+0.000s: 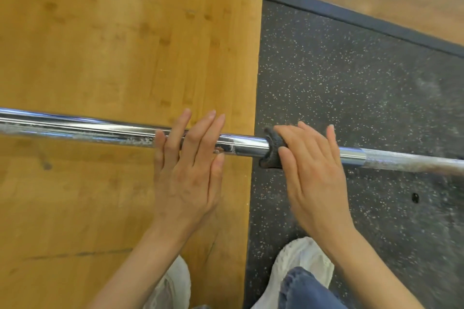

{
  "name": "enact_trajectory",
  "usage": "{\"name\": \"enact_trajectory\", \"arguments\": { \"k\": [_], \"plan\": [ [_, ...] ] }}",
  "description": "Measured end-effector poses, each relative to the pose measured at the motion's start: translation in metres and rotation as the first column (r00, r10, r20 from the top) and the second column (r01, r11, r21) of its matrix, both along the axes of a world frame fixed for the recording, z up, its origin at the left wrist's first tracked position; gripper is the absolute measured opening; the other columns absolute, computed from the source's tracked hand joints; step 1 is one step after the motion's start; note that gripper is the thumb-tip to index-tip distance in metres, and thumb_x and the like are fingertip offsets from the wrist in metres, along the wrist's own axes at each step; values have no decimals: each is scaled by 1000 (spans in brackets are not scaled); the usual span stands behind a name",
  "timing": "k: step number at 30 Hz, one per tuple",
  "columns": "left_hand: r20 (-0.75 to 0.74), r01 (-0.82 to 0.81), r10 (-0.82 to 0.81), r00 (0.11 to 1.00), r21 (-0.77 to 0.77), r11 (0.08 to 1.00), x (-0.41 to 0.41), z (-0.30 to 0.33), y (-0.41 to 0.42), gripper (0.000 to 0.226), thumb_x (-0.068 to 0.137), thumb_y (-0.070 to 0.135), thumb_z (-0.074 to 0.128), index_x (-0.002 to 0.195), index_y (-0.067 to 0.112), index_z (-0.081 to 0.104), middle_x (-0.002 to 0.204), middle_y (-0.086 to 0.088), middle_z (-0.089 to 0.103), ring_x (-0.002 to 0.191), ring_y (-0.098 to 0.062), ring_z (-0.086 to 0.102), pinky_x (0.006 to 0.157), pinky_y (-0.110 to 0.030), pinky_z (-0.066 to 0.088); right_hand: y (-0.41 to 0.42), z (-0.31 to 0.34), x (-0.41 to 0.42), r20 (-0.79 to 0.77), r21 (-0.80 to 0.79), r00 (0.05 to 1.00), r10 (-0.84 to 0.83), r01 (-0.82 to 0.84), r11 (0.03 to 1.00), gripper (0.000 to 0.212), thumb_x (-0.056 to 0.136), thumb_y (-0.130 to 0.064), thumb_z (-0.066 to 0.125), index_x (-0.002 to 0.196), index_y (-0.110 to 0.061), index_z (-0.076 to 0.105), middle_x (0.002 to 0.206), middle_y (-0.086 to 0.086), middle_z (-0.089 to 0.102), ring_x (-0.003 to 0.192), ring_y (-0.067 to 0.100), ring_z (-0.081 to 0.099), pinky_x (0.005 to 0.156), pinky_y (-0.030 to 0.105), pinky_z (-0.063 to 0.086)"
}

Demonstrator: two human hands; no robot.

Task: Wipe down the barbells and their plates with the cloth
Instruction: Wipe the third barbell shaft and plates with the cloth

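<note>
Rubber mat (pixel 351 78) (speckled) under barbell (pixel 100 130)

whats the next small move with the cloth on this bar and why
Probably slide the right hand and its dark cloth left along the barbell, since white residue shows there; the left hand, resting flat on the bar, would need to shift aside.
</note>
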State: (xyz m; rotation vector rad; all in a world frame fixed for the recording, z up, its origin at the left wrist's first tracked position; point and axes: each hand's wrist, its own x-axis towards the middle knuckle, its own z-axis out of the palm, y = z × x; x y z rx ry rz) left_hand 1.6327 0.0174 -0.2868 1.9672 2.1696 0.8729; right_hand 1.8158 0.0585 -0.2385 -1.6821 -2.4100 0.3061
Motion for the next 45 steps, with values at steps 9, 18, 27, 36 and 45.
{"name": "enact_trajectory", "arguments": {
  "k": [9,18,27,36,45],
  "plan": [
    [-38,16,-16,999,7,1000,-4,1,9,45,104,27,34,143,14,53,144,-4,55,144,-25,31,125,-34,-2,-1,-25,-7,41,195,997,61,-68,978,48,112,-34,23,145,-13,51,145,5,54,142,28,42,126,46,10],
    [-63,-8,8,998,1,1000,-5,2,24,44,104,28,36,140,12,56,141,-5,57,142,-24,34,124,-35,2,15,-42,-29,-12,304,992,126,-116,946,45,111,-31,25,148,-12,43,151,6,49,147,27,32,126,45,4],
    [-83,-44,44,996,-4,999,-7,2,45,42,105,29,34,133,13,61,135,-3,61,136,-23,41,124,-34,4,28,-68,-37,-21,475,996,82,-62,878,43,112,-27,29,152,-14,30,157,1,33,153,24,20,126,46,0],
    [-67,-57,56,996,-16,998,-9,7,74,40,105,28,33,124,13,65,125,-2,64,126,-21,45,123,-34,4,49,-72,-38,-119,455,993,-9,63,888,45,110,-26,29,153,-12,28,159,3,31,154,19,9,125,49,-2],
    [-63,-84,84,995,-1,996,-14,11,108,38,105,22,32,115,15,68,109,-1,65,112,-23,53,123,-35,12,80,-90,-10,-163,503,982,-100,170,847,47,108,-23,35,152,-7,26,158,11,27,155,18,-2,124,51,-3]
  ]
}}
